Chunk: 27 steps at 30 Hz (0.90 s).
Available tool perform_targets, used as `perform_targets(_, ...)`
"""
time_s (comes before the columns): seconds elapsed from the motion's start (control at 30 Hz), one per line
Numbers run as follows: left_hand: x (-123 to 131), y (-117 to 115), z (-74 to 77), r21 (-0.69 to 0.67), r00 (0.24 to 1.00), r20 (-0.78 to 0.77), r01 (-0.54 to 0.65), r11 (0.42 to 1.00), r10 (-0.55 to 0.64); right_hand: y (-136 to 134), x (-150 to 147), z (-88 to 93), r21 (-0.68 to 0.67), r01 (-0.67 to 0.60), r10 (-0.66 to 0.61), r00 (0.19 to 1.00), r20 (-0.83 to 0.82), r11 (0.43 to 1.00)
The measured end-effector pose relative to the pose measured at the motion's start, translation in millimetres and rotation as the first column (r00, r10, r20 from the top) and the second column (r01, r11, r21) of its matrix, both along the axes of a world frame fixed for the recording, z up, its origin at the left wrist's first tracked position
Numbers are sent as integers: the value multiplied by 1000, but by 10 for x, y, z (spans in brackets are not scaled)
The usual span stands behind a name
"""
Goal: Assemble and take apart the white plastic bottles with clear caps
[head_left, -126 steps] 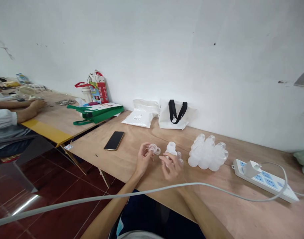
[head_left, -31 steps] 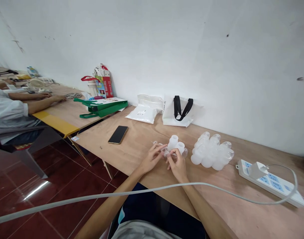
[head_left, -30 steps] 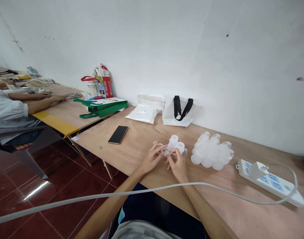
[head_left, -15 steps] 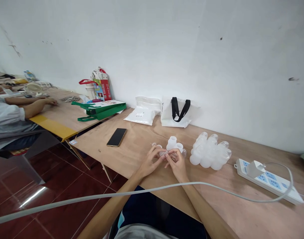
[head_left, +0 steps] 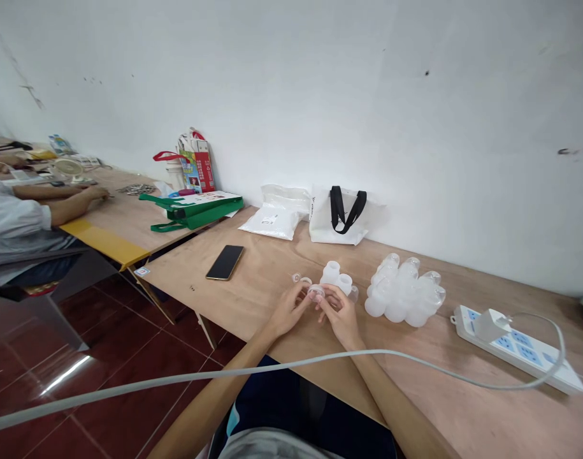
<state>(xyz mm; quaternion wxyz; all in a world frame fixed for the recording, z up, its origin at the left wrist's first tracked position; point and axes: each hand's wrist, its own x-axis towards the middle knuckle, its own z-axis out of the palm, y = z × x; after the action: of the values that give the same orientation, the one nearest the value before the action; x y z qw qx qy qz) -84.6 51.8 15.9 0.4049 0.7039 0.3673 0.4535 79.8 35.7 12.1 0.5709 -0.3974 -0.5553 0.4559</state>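
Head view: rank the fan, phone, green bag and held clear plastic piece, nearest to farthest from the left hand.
1. Clear plastic piece: between left hand and right hand.
2. Phone: to the left, same table.
3. Green bag: beyond the phone, toward the wall.
4. Fan: far left, neighbouring table.

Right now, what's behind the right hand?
Two whitish containers are behind the right hand, with a clear piece beside them. The hand covers the containers' lower parts, so I can't see what else might be there.
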Motion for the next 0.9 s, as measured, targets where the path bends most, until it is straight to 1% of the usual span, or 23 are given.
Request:
perform_targets(0.1, -3, 1, 8, 7, 994, -104, -30, 1000, 31, 15, 5, -23, 8, 40, -41, 998, 45, 999)
perform_targets(0.27, -22, -2, 9, 74, 956, -276, -80, 994, 97, 18, 2, -39, 24, 81, -83, 992, 98, 996)
perform_targets(0.37, -34, -10, 14, 110, 947, -294, -98, 989, 127, 11, 4, -38, 35, 35, -38, 995, 95, 999)
perform_targets(0.47, -40, -18, 11, 112, 944, -307, -88, 990, 119, 10, 6, -52, 37, 0, -3, 996, 84, 999)
perform_targets(0.73, -37, -10, -58, 148, 904, -393, -119, 982, 168, 5, 5, -68, 65, -1, -6, 994, 114, 998)
perform_targets(0.9, -28, -9, -50, 159, 890, -416, -130, 979, 186, 2, -5, -73, 52, 23, -31, 988, 149, 998)
